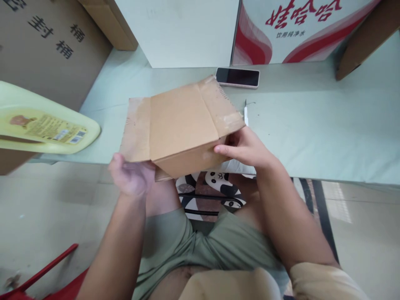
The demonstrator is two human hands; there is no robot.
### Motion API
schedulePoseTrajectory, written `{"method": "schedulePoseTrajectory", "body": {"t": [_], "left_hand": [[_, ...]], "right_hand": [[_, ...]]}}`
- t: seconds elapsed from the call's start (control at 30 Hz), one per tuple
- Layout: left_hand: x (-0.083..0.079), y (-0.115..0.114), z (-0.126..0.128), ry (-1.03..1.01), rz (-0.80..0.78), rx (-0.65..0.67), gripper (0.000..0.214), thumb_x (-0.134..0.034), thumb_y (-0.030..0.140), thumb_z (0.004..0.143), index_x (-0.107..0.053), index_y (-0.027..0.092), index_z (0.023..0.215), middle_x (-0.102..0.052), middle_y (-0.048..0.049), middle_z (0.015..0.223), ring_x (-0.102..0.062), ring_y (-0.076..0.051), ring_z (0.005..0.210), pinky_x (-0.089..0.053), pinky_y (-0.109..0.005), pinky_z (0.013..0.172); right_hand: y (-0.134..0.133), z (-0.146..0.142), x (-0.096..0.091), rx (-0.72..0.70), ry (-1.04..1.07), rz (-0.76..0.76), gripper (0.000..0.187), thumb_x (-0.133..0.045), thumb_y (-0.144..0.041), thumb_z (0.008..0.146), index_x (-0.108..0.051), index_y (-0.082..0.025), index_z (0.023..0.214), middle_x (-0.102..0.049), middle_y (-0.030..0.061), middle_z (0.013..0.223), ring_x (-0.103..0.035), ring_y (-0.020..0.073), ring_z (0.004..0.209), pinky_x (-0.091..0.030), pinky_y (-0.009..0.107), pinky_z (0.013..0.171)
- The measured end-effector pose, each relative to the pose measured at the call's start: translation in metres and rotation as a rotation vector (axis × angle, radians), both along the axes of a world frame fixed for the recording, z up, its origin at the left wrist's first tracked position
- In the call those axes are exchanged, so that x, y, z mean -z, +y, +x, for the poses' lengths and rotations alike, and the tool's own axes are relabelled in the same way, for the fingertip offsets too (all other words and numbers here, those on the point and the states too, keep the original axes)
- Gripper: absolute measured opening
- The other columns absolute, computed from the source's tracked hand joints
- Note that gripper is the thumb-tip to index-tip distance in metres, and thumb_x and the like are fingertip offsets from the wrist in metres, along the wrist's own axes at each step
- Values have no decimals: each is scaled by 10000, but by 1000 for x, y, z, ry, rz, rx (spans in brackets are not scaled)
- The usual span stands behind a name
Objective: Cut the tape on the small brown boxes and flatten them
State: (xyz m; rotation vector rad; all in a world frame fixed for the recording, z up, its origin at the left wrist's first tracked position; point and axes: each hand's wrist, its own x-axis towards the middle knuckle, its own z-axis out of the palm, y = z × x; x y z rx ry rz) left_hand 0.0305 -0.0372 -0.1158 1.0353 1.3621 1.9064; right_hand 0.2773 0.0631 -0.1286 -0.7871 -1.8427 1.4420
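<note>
A small brown cardboard box is tilted at the near edge of the table, its side flaps spread out to the left and right. My left hand, slightly blurred, grips its near left corner, thumb up by the flap and the other fingers partly hidden. On the near right side, my right hand holds the box, thumb along the front wall and the remaining fingers behind the right flap. Just beyond this hand lies a white craft knife with a thin blade, partly hidden by the box.
A phone lies at the back of the pale green table, before a white box and a red-and-white carton. At left are a yellow bottle and a large carton. Another cardboard piece stands at right.
</note>
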Motion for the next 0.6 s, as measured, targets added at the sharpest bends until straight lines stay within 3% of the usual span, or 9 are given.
{"method": "schedulePoseTrajectory", "body": {"t": [0.1,0.17,0.23,0.3,0.37,0.43,0.5,0.6], "left_hand": [[9,-3,-12,-22,-215,-88,440,-829,601,679,-726,246,916,-792,-48,920,-751,-287,987,-618,-415,864],[10,-8,-19,29,-370,-115,431,-898,552,630,-708,214,818,-758,-29,782,-699,-193,707,-580,-307,637],[6,-13,-24,88,-476,-45,403,-911,508,630,-691,194,753,-710,-18,666,-569,-130,492,-453,-252,445],[1,-17,-27,100,-535,66,354,-891,467,645,-684,187,713,-676,-25,597,-513,-124,415,-391,-248,379],[-2,-19,-30,64,-527,181,309,-837,458,645,-697,188,699,-667,-44,578,-555,-159,435,-441,-275,400],[2,-19,-33,41,-442,196,301,-758,485,657,-699,193,697,-657,-52,590,-598,-191,492,-492,-308,449],[11,-15,-37,77,-330,60,296,-724,481,696,-699,193,758,-681,-42,684,-645,-196,614,-553,-315,556],[30,-11,-48,208,-293,-118,325,-786,412,840,-719,176,1053,-742,-55,1032,-698,-202,941,-612,-344,850]], "right_hand": [[3,0,0,217,-64,60,622,-818,-651,771,-683,-202,1181,-761,100,1184,-701,289,1095,-584,427,931],[4,0,0,296,-83,47,440,-780,-580,816,-704,-199,1020,-765,62,1025,-697,255,972,-564,390,867],[5,-1,1,303,-67,-27,402,-711,-592,862,-686,-192,894,-739,43,894,-677,219,863,-538,348,780],[5,-4,5,316,-32,-89,463,-662,-655,875,-668,-192,853,-720,42,852,-666,210,837,-524,334,747],[7,-8,9,378,10,-103,489,-652,-692,868,-670,-203,885,-726,45,889,-676,226,895,-539,354,803],[9,-10,11,433,64,-104,466,-669,-681,859,-671,-219,922,-730,43,929,-683,238,943,-550,381,876],[11,-10,10,457,113,-126,444,-673,-676,854,-657,-234,894,-711,34,893,-676,231,885,-564,392,862],[11,-4,5,392,163,-162,481,-687,-724,829,-613,-249,800,-648,14,760,-631,209,730,-569,376,734]]}}
